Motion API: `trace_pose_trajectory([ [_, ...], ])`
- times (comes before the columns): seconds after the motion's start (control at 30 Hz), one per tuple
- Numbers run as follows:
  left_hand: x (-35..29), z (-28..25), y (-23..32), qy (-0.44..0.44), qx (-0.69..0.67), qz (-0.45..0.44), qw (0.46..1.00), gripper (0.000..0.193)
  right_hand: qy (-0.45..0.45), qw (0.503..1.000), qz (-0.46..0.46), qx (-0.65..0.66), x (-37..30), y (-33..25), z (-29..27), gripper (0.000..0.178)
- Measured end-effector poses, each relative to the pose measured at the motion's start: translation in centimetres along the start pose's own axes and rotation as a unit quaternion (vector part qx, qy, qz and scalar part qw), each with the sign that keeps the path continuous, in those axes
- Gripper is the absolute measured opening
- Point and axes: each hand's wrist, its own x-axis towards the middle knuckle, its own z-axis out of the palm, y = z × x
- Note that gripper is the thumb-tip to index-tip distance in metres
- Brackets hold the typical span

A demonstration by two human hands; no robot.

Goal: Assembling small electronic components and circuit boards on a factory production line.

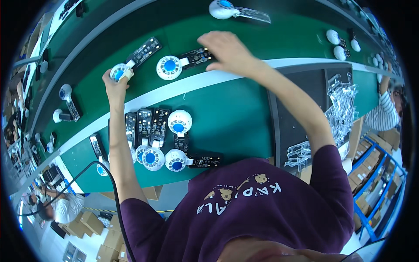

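My left hand (116,89) is closed on the rim of a white round piece with a blue centre (118,72), joined to a black circuit board (144,52) on the green belt. Something small and pale yellow shows at its fingertips. To the right lies a similar piece, its white round head (170,67) flat on the belt. Over the end of that piece's black board (197,58) is my right hand (230,53), slightly blurred, thumb and fingers apart. Whether it touches the board I cannot tell.
Several more such pieces (152,158) lie on the green table nearer me. A dark tray (301,98) with clear plastic parts (340,105) is at the right. Farther up the belt lies a piece with a clear part (253,15). A black cable (114,187) hangs beside my left arm.
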Motion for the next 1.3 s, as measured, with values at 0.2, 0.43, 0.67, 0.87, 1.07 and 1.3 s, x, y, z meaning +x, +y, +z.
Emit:
trace_pose_trajectory([
  [0.2,2.1,2.8,-2.6,0.138,0.004,0.257,0.957,0.061,-0.098,0.988,0.118,0.004,-0.4,-4.7,0.8,0.053],
  [0.43,-4.6,3.3,12.0,0.149,-0.096,0.319,0.931,0.061,-0.056,0.959,0.27,0.066,-13.2,-11.9,-4.2,0.056],
  [0.67,-8.6,8.9,13.9,-0.242,-0.534,0.021,0.81,0.051,0.112,0.88,0.426,-0.178,-22.6,-2.8,-15.3,0.029],
  [0.87,-14.6,17.9,15.0,-0.356,-0.506,-0.072,0.783,0.048,-0.094,0.78,0.48,-0.389,-36.6,7.0,-19.3,0.052],
  [1.07,-17.3,22.1,15.8,-0.317,-0.531,-0.038,0.785,0.049,-0.05,0.826,0.468,-0.31,-32.7,4.2,-21.8,0.044],
  [1.3,-18.9,21.5,15.7,-0.226,-0.508,-0.028,0.831,0.058,0.141,0.914,0.38,0.01,-17.0,-10.8,-15.1,0.045],
])
